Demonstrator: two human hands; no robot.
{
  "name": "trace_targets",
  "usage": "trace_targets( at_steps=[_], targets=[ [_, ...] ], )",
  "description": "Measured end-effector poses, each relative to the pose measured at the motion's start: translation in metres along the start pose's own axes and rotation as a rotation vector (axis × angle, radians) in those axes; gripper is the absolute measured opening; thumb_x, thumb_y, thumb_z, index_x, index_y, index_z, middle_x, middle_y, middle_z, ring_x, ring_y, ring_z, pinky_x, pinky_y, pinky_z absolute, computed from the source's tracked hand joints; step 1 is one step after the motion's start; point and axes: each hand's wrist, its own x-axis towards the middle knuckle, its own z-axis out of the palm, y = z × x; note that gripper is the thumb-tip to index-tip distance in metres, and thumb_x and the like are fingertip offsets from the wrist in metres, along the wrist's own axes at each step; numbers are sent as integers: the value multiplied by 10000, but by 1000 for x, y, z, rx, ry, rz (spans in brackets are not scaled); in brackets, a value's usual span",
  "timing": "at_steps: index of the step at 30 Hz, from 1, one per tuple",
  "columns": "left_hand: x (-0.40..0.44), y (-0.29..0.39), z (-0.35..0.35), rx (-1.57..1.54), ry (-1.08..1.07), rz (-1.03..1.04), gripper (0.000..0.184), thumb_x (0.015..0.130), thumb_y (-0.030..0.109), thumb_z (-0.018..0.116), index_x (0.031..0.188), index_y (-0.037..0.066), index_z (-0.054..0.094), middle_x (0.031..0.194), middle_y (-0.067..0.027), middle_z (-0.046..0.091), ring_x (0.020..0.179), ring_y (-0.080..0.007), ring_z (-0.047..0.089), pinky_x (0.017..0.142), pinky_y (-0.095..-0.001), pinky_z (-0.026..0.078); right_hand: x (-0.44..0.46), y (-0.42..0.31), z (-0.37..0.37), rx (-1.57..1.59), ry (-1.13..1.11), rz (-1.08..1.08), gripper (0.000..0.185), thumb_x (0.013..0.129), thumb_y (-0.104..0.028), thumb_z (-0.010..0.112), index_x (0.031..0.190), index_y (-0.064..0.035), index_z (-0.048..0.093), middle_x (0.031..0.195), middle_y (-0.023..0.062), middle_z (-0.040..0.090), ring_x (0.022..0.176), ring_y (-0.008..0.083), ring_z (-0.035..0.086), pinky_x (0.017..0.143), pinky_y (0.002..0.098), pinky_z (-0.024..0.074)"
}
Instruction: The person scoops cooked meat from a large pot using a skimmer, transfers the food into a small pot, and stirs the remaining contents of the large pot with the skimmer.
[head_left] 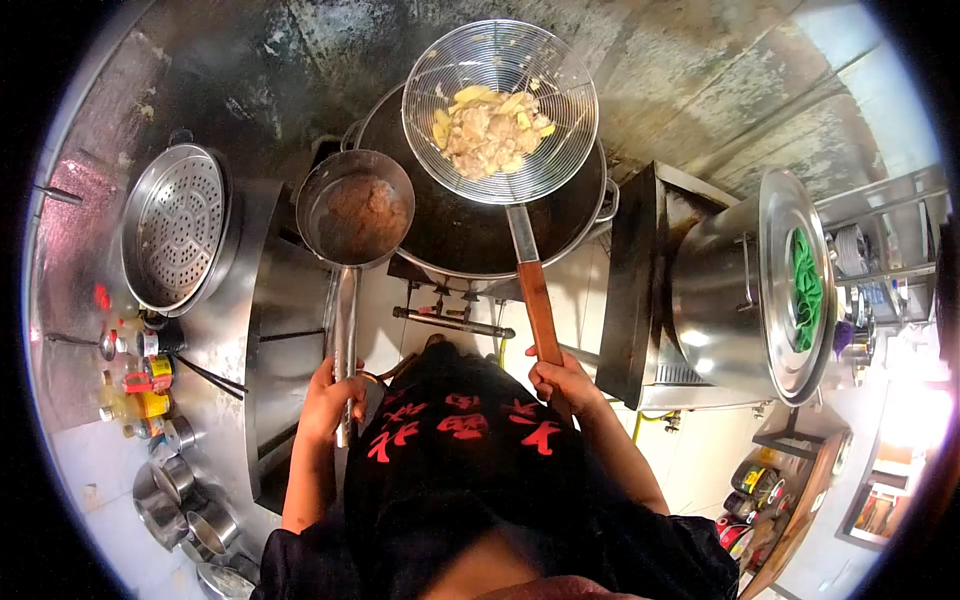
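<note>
My left hand (336, 398) is wrapped round the metal handle of a ladle (345, 300). The ladle's bowl holds a brownish, partly liquid content (365, 215). In my right hand (566, 380) is the wooden handle of a wire strainer (540, 330), its fingers closed round it. Pale meat-like pieces with yellow slices (490, 130) lie in the strainer's round basket, which is over the far part of a large dark wok-like pot (470, 235). The ladle's bowl overlaps the pot's left rim.
At the left, a perforated steel pan (175, 228) stands on a metal counter (235, 290), with bottles (145, 385) and steel pots (175, 480) nearer. To the right is a tall steel pot (720, 290) whose lid (780, 350) bears a green cloth (806, 290). Jars (755, 482) stand at the lower right.
</note>
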Motion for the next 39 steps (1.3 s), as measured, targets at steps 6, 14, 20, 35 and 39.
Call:
trace_targets(
  at_steps=[6,14,20,35,39],
  targets=[
    [0,-3,-1,-27,-5,-4,311,733,59,547,1012,-17,432,578,-56,467,387,-142,452,363,-257,374,-2,-2,3,-5,6,-12,361,840,-133,531,1171,-28,429,602,-5,437,482,81,393,429,220,317],
    [0,6,0,28,-21,-17,326,728,52,547,1022,-17,424,585,-58,473,389,-138,454,356,-256,373,-5,-7,5,36,-35,-34,351,854,-116,484,1185,-13,425,575,-17,402,471,86,376,431,233,309],
    [-2,9,-2,-33,-59,-44,335,728,54,546,1032,-23,427,592,-63,482,398,-141,465,360,-259,381,-11,-13,15,161,-59,-35,333,871,-152,495,1168,-17,429,584,-8,396,487,94,378,439,241,313],
    [19,50,9,-6,-138,-102,323,755,87,583,1025,-39,458,628,-58,493,423,-126,479,356,-245,378,-66,-58,47,202,-10,-147,349,839,-174,563,1127,-21,438,618,21,422,461,91,378,393,243,329],
    [47,59,39,-36,-267,-130,306,779,102,583,1024,-37,461,649,-53,493,439,-135,473,380,-262,372,-80,-68,57,41,100,-222,423,789,-202,643,1124,-38,443,625,43,453,446,99,375,380,238,325]
  ],
)
